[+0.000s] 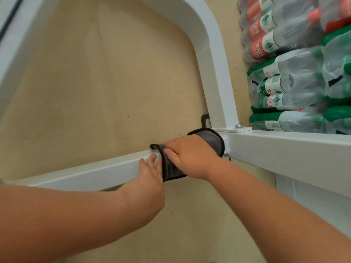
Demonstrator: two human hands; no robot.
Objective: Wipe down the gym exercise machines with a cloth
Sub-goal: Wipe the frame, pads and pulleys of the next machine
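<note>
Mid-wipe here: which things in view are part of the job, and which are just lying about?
Part of the job:
- grey cloth, draped over the bar
- white frame bar
- right hand, pressing the cloth
- left hand, resting on the bar

Just lying about:
- wrapped packs of water bottles
- bolt on the frame bracket

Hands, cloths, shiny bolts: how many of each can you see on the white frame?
Hands: 2, the left hand bare on the white bar, the right hand pressing the cloth
Grey cloth: 1, draped over the bar
Bolt: 1
Total: 4
</note>
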